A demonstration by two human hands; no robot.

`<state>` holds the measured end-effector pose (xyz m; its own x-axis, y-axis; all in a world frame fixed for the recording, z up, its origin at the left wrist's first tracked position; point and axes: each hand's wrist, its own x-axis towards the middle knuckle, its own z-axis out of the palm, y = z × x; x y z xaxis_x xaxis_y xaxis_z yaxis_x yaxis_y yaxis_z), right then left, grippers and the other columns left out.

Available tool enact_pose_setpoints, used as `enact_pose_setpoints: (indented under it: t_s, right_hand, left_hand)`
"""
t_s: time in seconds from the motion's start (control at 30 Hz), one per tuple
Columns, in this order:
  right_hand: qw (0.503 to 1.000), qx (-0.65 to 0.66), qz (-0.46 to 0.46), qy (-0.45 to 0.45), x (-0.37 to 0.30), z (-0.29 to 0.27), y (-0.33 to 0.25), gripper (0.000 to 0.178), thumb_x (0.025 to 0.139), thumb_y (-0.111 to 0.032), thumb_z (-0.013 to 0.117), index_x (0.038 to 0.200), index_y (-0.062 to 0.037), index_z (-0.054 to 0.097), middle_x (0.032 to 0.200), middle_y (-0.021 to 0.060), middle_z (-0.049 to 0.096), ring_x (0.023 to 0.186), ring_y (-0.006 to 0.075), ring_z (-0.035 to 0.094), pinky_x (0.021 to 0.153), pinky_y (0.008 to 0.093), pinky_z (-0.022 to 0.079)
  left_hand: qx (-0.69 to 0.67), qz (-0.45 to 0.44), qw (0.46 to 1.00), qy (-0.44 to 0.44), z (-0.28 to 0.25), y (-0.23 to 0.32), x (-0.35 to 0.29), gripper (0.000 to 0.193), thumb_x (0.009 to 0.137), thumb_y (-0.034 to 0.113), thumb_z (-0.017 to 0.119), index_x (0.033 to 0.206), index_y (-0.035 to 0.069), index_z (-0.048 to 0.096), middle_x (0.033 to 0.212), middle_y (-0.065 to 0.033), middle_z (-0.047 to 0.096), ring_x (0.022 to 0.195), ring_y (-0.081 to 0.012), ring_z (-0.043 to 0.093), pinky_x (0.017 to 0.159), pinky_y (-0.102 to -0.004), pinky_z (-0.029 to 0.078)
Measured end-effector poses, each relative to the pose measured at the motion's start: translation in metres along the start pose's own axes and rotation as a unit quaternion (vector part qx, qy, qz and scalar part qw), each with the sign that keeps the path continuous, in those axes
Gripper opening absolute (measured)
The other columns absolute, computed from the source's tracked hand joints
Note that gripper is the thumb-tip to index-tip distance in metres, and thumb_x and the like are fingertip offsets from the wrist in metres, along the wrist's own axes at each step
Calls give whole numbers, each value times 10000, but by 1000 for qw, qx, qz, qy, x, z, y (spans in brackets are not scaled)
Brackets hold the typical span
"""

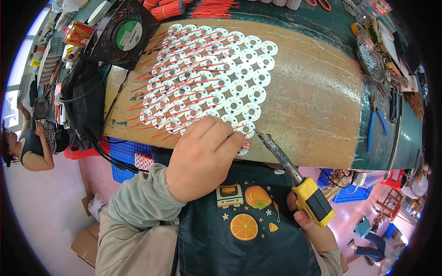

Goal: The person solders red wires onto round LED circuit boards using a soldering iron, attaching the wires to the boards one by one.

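Note:
Many round white LED circuit boards (238,88), each with a centre hole, lie in tight rows on a brown board. Thin red wires (152,77) run from most of them toward the left; the boards in the right-hand columns show none. My left hand (202,154) is closed over the near edge of the rows, fingertips bent down and pressed together; what they hold is hidden. My right hand (306,221) grips a soldering iron (314,201) by its yellow and black handle. The iron's dark tip points up-left, just right of the nearest boards and beside my left fingertips.
The brown work board (313,92) rests on a dark green table. A black fan (122,34) stands at the far left, red wire bundles (212,8) behind. To the right lie blue-handled pliers (377,124) and a round metal dish (369,56). Another person (34,147) is at the left.

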<state>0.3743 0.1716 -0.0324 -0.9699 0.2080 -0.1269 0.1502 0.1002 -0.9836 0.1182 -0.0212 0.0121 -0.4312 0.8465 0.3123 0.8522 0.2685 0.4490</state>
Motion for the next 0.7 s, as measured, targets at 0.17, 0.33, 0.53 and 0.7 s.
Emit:
enact_pose_setpoints:
  t_s: [0.17, 0.33, 0.53, 0.7]
  right_hand:
    - [1000, -22, -9, -13, 3, -1, -2, 380, 832, -445, 746, 803, -85, 629, 669, 50, 578, 547, 259, 579, 507, 347, 446]
    - [1000, -15, -24, -15, 16, 4, -11, 438, 848, -434, 724, 1012, -30, 684, 806, 93, 662, 629, 287, 645, 556, 352, 502]
    - [996, -39, -61, -44, 28, 4, -16, 460, 876, -414, 684, 1071, 3, 687, 904, 109, 713, 719, 282, 697, 614, 327, 538]
    - [997, 15, -50, -48, 41, 9, -27, 477, 863, -434, 695, 1076, -7, 687, 856, 86, 715, 735, 267, 701, 632, 330, 543]
  left_hand:
    - [-34, -29, 998, 38, -16, -4, 1, 274, 706, -89, 714, 952, 30, 716, 872, -86, 613, 812, -269, 613, 711, -377, 498]
    - [-18, -44, 999, 26, -15, -14, -4, 260, 713, -73, 730, 953, 28, 729, 828, -87, 629, 793, -271, 625, 702, -377, 502]
    - [8, -38, 999, 20, -14, -12, -3, 243, 699, -72, 713, 924, 19, 718, 829, -83, 631, 799, -270, 627, 711, -373, 511]
    - [9, -31, 999, 18, -15, -13, -4, 244, 677, -67, 703, 905, 20, 708, 828, -81, 616, 810, -269, 626, 719, -379, 518]
